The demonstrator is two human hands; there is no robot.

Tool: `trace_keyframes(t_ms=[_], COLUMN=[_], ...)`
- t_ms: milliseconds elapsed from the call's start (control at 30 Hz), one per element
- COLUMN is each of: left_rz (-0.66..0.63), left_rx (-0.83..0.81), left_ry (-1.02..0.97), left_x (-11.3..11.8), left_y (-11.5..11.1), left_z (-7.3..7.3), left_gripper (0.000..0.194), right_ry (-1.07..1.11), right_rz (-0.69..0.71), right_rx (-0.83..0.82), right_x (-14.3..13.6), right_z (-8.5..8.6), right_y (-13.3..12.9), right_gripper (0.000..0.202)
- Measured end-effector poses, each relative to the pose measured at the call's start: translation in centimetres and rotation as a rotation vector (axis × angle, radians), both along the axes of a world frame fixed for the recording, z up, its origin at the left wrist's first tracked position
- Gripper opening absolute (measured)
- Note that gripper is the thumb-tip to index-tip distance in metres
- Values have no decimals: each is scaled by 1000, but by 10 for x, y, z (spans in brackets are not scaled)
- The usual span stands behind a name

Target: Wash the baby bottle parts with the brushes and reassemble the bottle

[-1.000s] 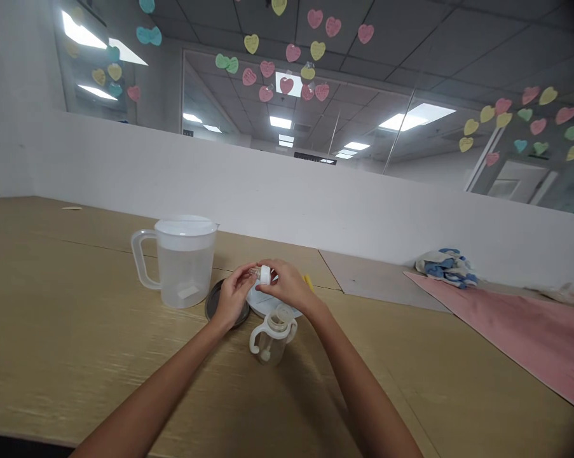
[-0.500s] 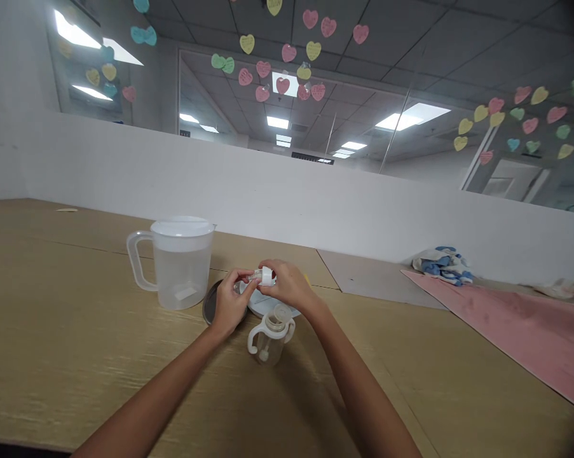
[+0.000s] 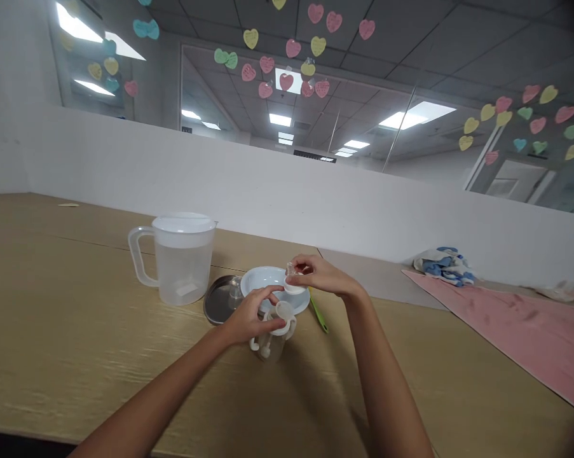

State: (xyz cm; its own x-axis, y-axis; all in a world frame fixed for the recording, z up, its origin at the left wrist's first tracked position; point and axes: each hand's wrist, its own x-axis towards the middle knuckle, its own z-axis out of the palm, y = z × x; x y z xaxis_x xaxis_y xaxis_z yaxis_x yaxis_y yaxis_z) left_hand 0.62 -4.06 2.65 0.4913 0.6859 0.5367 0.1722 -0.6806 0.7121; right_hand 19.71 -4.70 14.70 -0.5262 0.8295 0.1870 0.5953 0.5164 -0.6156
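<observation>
A clear bottle (image 3: 272, 346) with white side handles stands upright on the table, its round flap lid raised. My left hand (image 3: 254, 316) is at the bottle's top, thumb and fingers apart around its neck; whether it grips the bottle is hard to see. Above and right of it, my right hand (image 3: 318, 275) pinches a white ring with a clear nipple (image 3: 293, 284), held upright over the white bowl (image 3: 262, 275). A dark metal tray (image 3: 218, 301) with a small clear cup (image 3: 235, 289) lies left of the bowl.
A lidded clear pitcher (image 3: 183, 261) stands at the left. A green-handled tool (image 3: 320, 315) lies right of the bowl. Farther right are a pink cloth (image 3: 515, 324) and a crumpled blue-and-white cloth (image 3: 444, 266). A white wall (image 3: 267, 191) rises behind the table.
My hands have separated. The left moved down to the bottle's top; the right moved right with the white ring and nipple, now turned upright. Bowl, tray and green handle show more.
</observation>
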Motion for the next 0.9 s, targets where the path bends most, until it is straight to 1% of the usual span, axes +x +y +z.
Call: trace_keyframes(t_ms=[100,233,333,433,500,700,767,900], left_rz=[40,37,20,-34,-50,-59,-67,-99], left_rx=[16,13,-44,-67,-70,-74,-99,-133], left_ry=[-3,-4,-5,-17,-23,24,27,21], left_x=[1,2,1,1,1,1,2,4], left_y=[-1,-1,-1,-2,-2,-3,-4,-5], left_z=[2,4,6,8,9,11,11,10], left_gripper=[56,60,67,63,61,69,67,61], right_ry=[-6,-117,-210,-256,-280,-291,-297,-325], right_rz=[102,167,171,144,142,198,169,8], right_rx=[-94,-133,-152,-139,-123,-79,-81,-150], right_x=[5,1,-8,-16,-18,-19,-20,-26], right_z=[6,1,-6,-9,-9,-5,-5,-8], right_y=[-5,-1,3,1,-3,-9,-9,-10], right_gripper=[24,19,18,20,20,22,18,10])
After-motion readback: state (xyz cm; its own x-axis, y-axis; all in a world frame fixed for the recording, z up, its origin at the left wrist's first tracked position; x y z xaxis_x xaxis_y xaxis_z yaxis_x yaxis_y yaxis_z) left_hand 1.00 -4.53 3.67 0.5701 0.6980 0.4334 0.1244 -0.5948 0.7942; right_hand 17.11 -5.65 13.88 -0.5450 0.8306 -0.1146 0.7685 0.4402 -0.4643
